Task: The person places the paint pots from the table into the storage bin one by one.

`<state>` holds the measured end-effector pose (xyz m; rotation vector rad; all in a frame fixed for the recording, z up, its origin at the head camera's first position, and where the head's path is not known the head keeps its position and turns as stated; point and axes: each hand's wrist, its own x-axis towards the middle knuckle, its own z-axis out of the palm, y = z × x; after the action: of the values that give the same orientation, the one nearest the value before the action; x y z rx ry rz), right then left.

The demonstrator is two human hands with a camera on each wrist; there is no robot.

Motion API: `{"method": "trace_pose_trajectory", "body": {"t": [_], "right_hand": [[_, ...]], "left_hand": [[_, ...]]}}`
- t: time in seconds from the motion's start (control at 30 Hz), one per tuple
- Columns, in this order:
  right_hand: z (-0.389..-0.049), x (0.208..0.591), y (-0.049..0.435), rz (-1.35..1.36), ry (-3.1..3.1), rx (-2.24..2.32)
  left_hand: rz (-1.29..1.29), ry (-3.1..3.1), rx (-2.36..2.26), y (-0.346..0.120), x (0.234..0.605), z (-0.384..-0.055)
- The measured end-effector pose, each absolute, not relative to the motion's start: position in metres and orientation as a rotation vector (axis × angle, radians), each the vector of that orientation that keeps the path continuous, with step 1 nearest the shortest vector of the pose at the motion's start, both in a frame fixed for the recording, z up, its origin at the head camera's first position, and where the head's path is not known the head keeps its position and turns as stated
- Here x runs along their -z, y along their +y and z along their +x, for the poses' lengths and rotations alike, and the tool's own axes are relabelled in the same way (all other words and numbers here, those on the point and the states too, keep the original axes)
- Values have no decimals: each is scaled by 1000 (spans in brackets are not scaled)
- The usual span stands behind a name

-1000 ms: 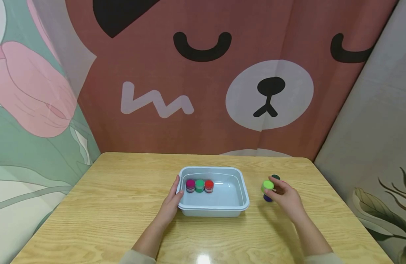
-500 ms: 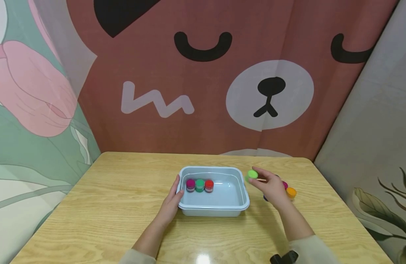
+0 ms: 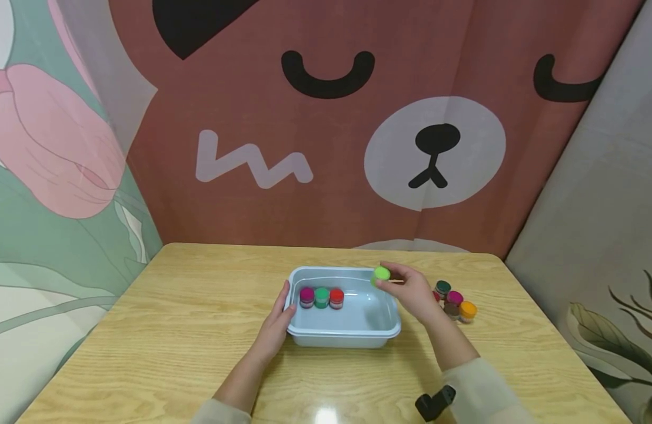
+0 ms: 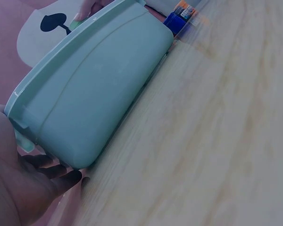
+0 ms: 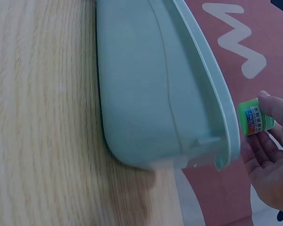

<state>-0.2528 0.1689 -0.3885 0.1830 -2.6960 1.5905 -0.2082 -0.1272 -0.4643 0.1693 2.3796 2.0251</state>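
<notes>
A pale blue plastic tub (image 3: 347, 334) stands on the table. My left hand (image 3: 273, 321) grips its left side, thumb at the rim and fingers outside against the wall. Inside, in a row toward the left, are a purple-lidded paint jar (image 3: 307, 297), a green one (image 3: 322, 297) and a red one (image 3: 336, 298). My right hand (image 3: 415, 293) pinches a light green paint jar (image 3: 381, 275) between thumb and fingers, above the tub's back right corner. In the right wrist view that paint jar (image 5: 255, 117) shows a printed label and is held apart from the rim.
Right of the tub sits a cluster of several paint jars: dark green (image 3: 442, 287), magenta (image 3: 455, 297), brown (image 3: 451, 311) and orange (image 3: 468, 310), with a red one (image 3: 436, 296) partly hidden by my right hand. A patterned curtain (image 3: 326, 165) hangs behind the wooden table (image 3: 172, 341).
My right hand has carried the light green paint jar left from the cluster to above the tub's right end. My left hand and the tub stay where they were.
</notes>
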Motion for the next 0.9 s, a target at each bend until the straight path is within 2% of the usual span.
{"method": "trace_pose_trajectory", "body": {"t": [0.9], "right_hand": [[-278, 403, 126, 245, -2843, -1511]], "left_hand": [[174, 2389, -2030, -127, 466, -209]]}}
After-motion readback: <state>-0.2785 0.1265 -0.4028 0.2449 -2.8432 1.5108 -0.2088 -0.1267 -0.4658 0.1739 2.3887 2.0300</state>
